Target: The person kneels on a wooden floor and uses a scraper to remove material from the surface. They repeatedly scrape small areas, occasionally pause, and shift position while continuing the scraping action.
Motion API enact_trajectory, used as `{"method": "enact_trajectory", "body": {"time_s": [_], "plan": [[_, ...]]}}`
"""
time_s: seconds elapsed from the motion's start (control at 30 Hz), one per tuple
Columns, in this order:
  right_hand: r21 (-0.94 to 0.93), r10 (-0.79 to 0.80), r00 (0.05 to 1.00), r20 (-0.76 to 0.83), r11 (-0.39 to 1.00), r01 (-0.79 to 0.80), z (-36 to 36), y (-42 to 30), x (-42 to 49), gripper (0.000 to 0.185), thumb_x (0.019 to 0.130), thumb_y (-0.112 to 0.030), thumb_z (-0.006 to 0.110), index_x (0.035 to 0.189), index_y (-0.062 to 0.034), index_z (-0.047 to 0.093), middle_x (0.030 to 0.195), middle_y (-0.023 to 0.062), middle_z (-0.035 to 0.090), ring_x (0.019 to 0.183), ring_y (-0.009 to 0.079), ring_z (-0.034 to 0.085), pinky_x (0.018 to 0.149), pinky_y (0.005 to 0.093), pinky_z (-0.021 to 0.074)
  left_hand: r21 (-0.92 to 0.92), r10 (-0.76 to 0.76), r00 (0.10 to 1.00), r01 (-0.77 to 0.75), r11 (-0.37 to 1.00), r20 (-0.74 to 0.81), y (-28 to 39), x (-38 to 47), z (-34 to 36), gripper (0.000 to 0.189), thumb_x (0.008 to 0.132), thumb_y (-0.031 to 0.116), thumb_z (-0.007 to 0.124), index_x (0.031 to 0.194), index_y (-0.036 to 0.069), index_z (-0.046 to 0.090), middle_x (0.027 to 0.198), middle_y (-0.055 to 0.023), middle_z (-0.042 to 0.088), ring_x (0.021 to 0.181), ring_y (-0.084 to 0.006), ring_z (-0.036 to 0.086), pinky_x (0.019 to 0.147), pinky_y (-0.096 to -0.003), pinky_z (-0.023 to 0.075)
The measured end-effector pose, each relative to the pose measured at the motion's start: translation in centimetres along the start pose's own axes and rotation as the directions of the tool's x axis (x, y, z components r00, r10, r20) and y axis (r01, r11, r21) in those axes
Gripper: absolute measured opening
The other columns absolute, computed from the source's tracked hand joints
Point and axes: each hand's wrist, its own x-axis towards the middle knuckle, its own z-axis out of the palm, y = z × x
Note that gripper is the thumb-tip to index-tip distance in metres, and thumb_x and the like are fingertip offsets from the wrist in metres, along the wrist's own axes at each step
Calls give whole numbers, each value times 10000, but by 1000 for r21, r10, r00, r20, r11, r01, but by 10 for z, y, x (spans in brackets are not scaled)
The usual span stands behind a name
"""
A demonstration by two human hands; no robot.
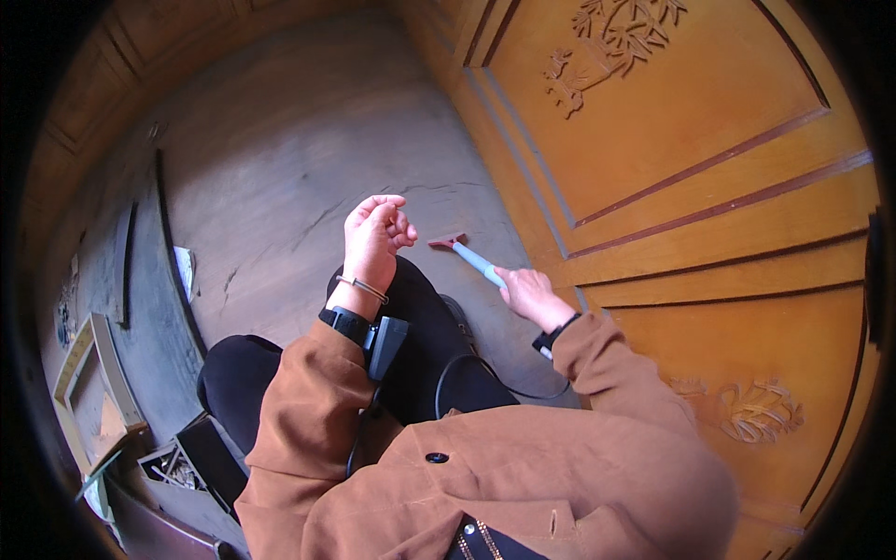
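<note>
My right hand (528, 295) is closed around the light blue handle of a scraper (477, 263), whose reddish head points left over the brown floor. Left of it, my left hand (379, 234) is raised above my dark-trousered knee, its fingers curled loosely; nothing can be made out between them. Beside my right hand rises an orange-brown wooden panel (630, 154) with carved leaf reliefs and dark red and grey grooves. Whether the scraper's head touches the floor cannot be told.
At the far left lie a wooden frame (108, 371), a dark strip (125, 266) and a sheet of paper (185, 271). A dark box (203, 455) with small pieces stands near my left leg. A black cable (439, 392) loops across my lap.
</note>
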Motion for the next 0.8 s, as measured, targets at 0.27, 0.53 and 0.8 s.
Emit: {"method": "enact_trajectory", "body": {"time_s": [0.27, 0.53, 0.8], "plan": [[55, 50, 997, -61, 997, -47, 16, -7, 46, 407, 793, -140, 550, 1199, -114, 562, 858, 187, 656, 804, 357, 637, 710, 472, 507, 8, 15, 1000, -15, 1000, 11, -1, -2, -2, 132, 902, 72, 447, 906, 12, 564, 615, -41, 495, 526, -166, 542, 500, -250, 474], [42, -25, 996, -85, 999, 29, 14, 6, 37, 287, 845, -119, 470, 1103, -94, 592, 873, 173, 660, 813, 359, 641, 694, 479, 507, 22, 32, 999, -31, 999, -5, -1, 0, -4, 134, 899, 60, 443, 913, 10, 567, 617, -44, 500, 529, -160, 549, 491, -244, 471], [-18, 9, 998, 62, 1000, -8, -13, 2, 63, 422, 804, -133, 515, 1225, -119, 533, 960, 165, 651, 917, 342, 619, 774, 468, 492, -4, 10, 1000, -10, 1000, -15, 0, -1, -5, 123, 904, 68, 449, 904, 12, 559, 618, -42, 496, 519, -160, 542, 488, -240, 466]]}}
